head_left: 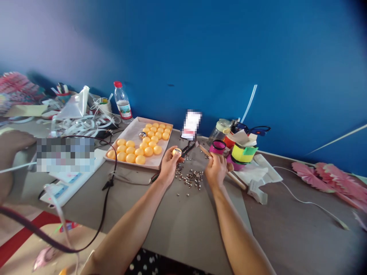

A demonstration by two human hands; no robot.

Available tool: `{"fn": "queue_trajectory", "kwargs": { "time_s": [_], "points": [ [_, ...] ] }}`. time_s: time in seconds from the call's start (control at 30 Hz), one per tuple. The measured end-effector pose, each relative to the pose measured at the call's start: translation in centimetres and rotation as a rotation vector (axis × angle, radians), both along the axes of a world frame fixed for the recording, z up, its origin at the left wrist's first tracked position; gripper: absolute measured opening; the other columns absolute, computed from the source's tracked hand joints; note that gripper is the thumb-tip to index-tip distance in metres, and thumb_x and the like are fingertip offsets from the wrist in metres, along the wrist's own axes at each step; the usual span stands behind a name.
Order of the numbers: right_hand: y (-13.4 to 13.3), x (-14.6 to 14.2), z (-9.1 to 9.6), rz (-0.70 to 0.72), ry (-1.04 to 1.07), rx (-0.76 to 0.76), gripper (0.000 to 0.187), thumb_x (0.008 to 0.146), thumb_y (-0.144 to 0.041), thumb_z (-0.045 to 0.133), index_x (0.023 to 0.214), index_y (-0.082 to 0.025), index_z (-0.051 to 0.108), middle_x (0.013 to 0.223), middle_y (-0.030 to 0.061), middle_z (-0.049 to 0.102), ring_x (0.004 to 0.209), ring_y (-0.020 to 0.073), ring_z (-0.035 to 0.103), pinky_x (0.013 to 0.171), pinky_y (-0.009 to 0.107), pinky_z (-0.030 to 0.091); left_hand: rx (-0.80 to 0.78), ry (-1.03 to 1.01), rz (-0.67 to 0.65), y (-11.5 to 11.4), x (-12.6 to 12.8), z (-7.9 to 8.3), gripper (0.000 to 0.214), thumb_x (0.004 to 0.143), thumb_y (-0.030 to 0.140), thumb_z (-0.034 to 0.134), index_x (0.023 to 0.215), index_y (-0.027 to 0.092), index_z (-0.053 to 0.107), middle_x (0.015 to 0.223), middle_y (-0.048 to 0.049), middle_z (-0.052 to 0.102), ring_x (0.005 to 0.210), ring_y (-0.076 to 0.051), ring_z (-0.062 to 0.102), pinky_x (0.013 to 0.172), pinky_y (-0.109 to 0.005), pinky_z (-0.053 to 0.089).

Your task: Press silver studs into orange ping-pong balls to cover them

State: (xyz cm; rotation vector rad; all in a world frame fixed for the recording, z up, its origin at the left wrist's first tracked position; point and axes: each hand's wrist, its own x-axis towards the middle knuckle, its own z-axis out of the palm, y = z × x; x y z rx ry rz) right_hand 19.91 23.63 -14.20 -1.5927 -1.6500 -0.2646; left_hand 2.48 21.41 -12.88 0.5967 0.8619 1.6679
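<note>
My left hand (169,165) is closed around an orange ball (177,152) with a shiny silver patch on top. In my right hand (216,168) is a wooden-handled brush (204,150), its pale flat tip pointing left toward the ball but apart from it. Small silver beads (192,179) lie scattered on the table between my hands. Left of them, a shallow white tray (122,133) holds many orange balls (130,158) and one silver-covered ball (142,135). A black tool (187,148) lies just beyond my left hand, its kind unclear.
A phone (191,125) leans near the blue wall. Tape rolls (243,152), a jar (220,130) and a hammer-like tool (255,191) sit at right, beyond them pink paper fans (323,177). Bottle (123,103), power strip (69,185) and loose cables (114,160) are left; another person's arm (17,152) shows.
</note>
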Motion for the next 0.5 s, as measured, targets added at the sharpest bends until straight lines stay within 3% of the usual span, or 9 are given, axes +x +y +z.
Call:
{"fn": "queue_trajectory", "kwargs": {
  "time_s": [0.27,0.5],
  "points": [
    [0.37,0.49,-0.78,-0.047,-0.036,-0.274,0.027,0.085,-0.016,0.046,0.1,-0.019,0.068,0.098,0.0094,0.066,0.096,0.024,0.05,0.083,0.035,0.03,0.008,0.035,-0.011,-0.12,0.13,-0.11,0.041,0.069,0.034,0.076,0.103,0.02,0.06,0.084,0.001,0.062,0.059,-0.008,0.058,0.064,-0.025,0.049],
    [0.25,0.25,-0.4,-0.026,-0.078,-0.303,0.023,0.085,-0.019,0.051,0.096,-0.022,0.07,0.102,0.0085,0.064,0.098,0.0243,0.05,0.086,0.038,0.026,0.009,0.056,-0.021,-0.26,0.18,0.04,0.041,0.068,0.034,0.076,0.102,0.019,0.061,0.084,0.0006,0.062,0.059,-0.008,0.058,0.062,-0.024,0.049]
  ]
}}
